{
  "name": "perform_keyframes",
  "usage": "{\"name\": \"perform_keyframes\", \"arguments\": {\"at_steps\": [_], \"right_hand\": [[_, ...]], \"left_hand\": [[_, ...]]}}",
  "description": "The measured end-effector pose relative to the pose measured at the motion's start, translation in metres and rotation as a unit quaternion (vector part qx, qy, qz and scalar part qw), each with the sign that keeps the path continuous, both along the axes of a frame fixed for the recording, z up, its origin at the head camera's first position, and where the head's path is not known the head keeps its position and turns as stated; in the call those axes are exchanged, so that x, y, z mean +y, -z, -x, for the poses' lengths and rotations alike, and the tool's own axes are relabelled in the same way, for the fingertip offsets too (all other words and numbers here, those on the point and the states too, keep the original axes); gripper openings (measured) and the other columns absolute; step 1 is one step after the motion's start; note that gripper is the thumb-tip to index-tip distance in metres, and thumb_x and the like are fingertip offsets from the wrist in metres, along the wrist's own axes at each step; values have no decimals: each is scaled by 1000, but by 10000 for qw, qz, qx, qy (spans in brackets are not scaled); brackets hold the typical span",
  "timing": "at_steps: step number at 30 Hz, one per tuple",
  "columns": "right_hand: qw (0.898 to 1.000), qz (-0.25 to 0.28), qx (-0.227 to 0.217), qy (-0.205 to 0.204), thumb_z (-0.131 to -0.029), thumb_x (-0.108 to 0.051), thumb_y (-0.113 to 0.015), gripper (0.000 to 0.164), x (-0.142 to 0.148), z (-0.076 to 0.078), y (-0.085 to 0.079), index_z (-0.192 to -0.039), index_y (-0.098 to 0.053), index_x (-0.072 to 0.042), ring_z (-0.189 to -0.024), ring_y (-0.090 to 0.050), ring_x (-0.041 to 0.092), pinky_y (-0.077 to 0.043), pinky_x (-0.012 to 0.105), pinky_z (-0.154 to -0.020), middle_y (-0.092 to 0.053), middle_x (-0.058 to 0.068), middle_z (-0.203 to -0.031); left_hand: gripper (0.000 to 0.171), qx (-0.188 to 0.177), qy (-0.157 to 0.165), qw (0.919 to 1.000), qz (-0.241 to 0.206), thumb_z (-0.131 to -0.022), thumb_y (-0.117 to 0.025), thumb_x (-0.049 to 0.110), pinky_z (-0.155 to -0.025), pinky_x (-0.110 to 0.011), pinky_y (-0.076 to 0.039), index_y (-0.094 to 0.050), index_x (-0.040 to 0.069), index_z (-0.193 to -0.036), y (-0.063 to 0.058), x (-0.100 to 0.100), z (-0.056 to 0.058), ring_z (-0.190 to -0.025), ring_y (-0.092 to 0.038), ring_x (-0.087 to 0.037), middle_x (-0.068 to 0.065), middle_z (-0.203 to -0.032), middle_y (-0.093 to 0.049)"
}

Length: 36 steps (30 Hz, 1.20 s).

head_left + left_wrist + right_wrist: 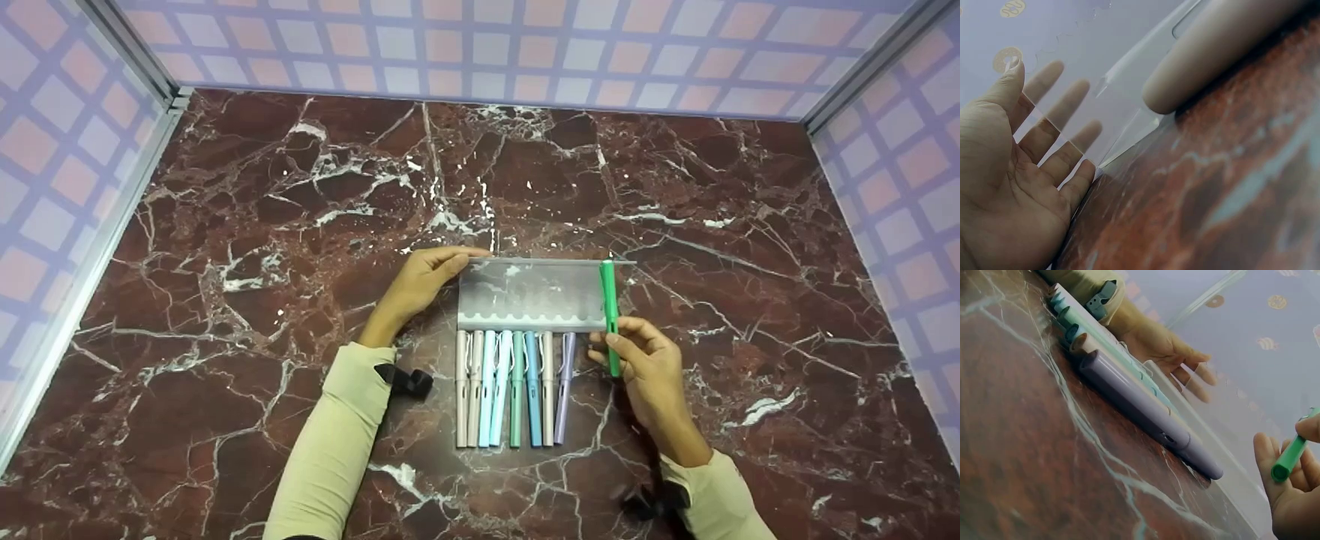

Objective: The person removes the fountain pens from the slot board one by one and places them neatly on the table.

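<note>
A clear plastic pen case (529,292) lies with its scalloped holder strip (525,324) toward me. My left hand (416,285) pinches its upper left edge; in the left wrist view the fingers (1044,135) show through the transparent sheet. My right hand (651,367) pinches a bright green capped pen (610,296) between thumb and fingers, over the case's right end. Below the strip several capped pens stand side by side, among them a beige pen (461,397), a light blue pen (498,397), a dark green pen (516,405), a blue pen (534,405) and a slightly slanted purple pen (564,397).
The work surface is a dark red marbled tabletop (300,247) with white veins. Checkered panels (517,52) wall it in at the back and both sides, with a metal rail (135,52) at the left corner. Black straps (409,381) sit at both wrists.
</note>
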State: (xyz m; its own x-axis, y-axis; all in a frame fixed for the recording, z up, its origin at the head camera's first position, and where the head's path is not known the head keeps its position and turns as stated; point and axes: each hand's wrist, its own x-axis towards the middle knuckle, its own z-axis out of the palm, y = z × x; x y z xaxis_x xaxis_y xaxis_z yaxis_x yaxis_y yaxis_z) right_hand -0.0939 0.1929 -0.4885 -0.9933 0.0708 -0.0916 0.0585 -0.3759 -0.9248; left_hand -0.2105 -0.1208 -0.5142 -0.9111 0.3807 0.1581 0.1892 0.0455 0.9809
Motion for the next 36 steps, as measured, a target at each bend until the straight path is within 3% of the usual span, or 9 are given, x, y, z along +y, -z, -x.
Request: {"name": "perform_keyframes", "arguments": {"at_steps": [5,8,13,17,24,31,36], "right_hand": [[9997,-21,-216,147,-91,16,-56,19,1,-6,0,-91,-65,-1,-82,-74,24,-63,38,-76,-68,16,-90],[9991,-221,-177,317,-91,15,-58,15,2,-11,1,-91,-67,2,-81,-72,23,-63,38,-75,-67,16,-90],[9860,-1486,-182,733,-89,9,-67,5,6,-20,2,-93,-71,8,-74,-63,13,-57,24,-67,-70,5,-83],[9686,-2325,-334,820,-88,5,-71,12,10,-27,4,-98,-71,12,-72,-61,9,-50,20,-63,-72,-1,-81],[9554,-2882,-448,460,-87,6,-72,15,15,-36,7,-100,-70,12,-59,-58,8,-50,20,-51,-69,0,-72],[9473,-3150,-553,-203,-83,8,-75,11,14,-44,9,-92,-69,9,-55,-63,16,-58,28,-52,-70,10,-74],[9422,-3235,-725,-493,-81,6,-78,13,11,-50,9,-89,-67,7,-53,-63,17,-59,29,-52,-71,12,-74]], "left_hand": [[28,6,-21,9999,116,-105,-52,18,-112,-37,-44,-69,6,-124,2,0,0,-124,-61,-24,-9,-129,-68],[28,-26,-23,9999,113,-105,-52,17,-112,-39,-44,-69,5,-124,1,0,0,-124,-61,-27,-10,-129,-68],[28,-156,-71,9998,85,-105,-51,14,-111,-41,-44,-68,3,-124,-1,1,0,-124,-60,-33,-14,-130,-67],[28,-211,-74,9997,62,-105,-51,13,-111,-42,-44,-67,0,-124,-8,1,-4,-125,-58,-38,-15,-130,-67],[27,-174,-14,9998,35,-105,-50,9,-113,-42,-43,-67,-2,-123,-28,2,-14,-126,-57,-40,-17,-129,-67],[28,-174,-64,9998,89,-106,-48,8,-113,-41,-42,-66,-2,-124,-6,2,-3,-126,-58,-36,-17,-131,-66],[28,-110,-27,9999,28,-105,-51,13,-111,-41,-44,-68,2,-123,-1,1,0,-123,-60,-34,-13,-128,-68]]}}
